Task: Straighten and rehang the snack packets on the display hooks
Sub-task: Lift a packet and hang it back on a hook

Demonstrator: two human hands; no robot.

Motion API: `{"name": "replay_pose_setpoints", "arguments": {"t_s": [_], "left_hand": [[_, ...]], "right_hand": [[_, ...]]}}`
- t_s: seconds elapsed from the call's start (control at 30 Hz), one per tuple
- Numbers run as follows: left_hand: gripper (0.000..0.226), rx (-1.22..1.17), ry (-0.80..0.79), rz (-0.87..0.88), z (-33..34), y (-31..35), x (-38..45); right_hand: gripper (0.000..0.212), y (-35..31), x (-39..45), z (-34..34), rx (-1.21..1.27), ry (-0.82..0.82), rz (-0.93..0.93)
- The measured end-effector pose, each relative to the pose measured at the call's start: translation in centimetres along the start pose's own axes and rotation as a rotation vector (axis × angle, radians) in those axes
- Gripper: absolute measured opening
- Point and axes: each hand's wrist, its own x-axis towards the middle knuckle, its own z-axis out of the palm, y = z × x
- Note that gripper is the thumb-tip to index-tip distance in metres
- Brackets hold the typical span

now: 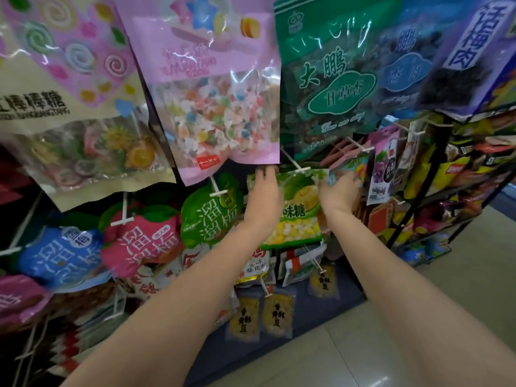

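1. A green durian candy packet (300,208) is held at its two upper corners, hanging between both hands.
2. The packet's top left corner is gripped by the left hand (264,195), fingers curled over its edge.
3. The top right corner is pinched by the right hand (339,191).
4. A white display hook (296,166) is seen just above the packet's top edge, between the two hands.
5. A pink candy bag (220,107) is hung directly above the left hand.
6. A green plum packet (212,213) is found just left of the left hand.
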Motion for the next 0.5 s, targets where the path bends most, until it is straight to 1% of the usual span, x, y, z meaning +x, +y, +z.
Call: {"name": "replay_pose_setpoints", "arguments": {"t_s": [0.07, 0.13, 0.17, 0.23, 0.37, 0.4, 0.43, 0.5], "left_hand": [[0.048, 0.052, -0.011, 0.137, -0.2, -1.3, -2.2], [0.046, 0.138, -0.036, 0.297, -0.6, -3.1, -3.9], [0.043, 0.137, -0.036, 0.354, -1.0, -4.0, -4.6], [0.036, 0.111, -0.026, 0.41, -2.7, -6.2, -6.2], [0.032, 0.18, 0.037, 0.451, -8.5, -11.9, -10.4], [0.031, 0.192, 0.065, 0.44, -10.5, -13.6, -11.8], [0.031, 0.202, 0.104, 0.422, -12.6, -15.6, -13.2], [0.032, 0.22, 0.178, 0.365, -16.8, -19.8, -16.5]], "right_hand": [[0.032, 0.1, -2.1, -0.1, 0.011, 0.09, -0.056], [0.017, -0.2, -4.5, 0.4, 0.035, 0.035, -0.105], [0.015, -0.4, -5.9, 1.0, 0.004, -0.036, -0.14], [0.015, -1.1, -9.0, 2.4, -0.067, -0.179, -0.215], [0.016, -3.7, -16.8, 6.6, -0.156, -0.415, -0.391], [0.017, -4.5, -18.9, 8.0, -0.223, -0.503, -0.439], [0.017, -5.6, -21.1, 9.4, -0.287, -0.627, -0.504], [0.014, -7.7, -26.0, 12.8, -0.378, -0.92, -0.647]]}}
